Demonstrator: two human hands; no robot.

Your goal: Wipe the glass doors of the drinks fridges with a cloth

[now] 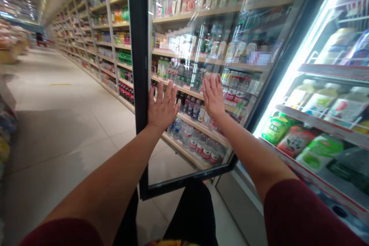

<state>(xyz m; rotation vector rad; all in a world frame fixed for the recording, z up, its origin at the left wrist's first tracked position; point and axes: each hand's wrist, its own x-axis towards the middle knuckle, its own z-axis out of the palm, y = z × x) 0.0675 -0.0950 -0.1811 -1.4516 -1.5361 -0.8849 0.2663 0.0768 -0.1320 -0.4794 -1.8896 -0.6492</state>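
Note:
A glass fridge door [173,169] with a black frame stands swung out from a lit drinks cooler. My left hand [163,107] lies flat on the glass close to the frame's outer edge, its fingers spread. Further right, my right hand [213,94] also rests against the pane, palm toward it and fingers stretched up. Neither hand holds anything. Through the glass, shelves of bottles show behind both hands.
On the right, the open cooler [323,119] holds white-labelled bottles, with green and red packs [296,140] below. Long store shelves [106,46] of drinks run along the aisle. Tiled floor [72,123] lies to the left, with goods stacked [14,38] beyond it.

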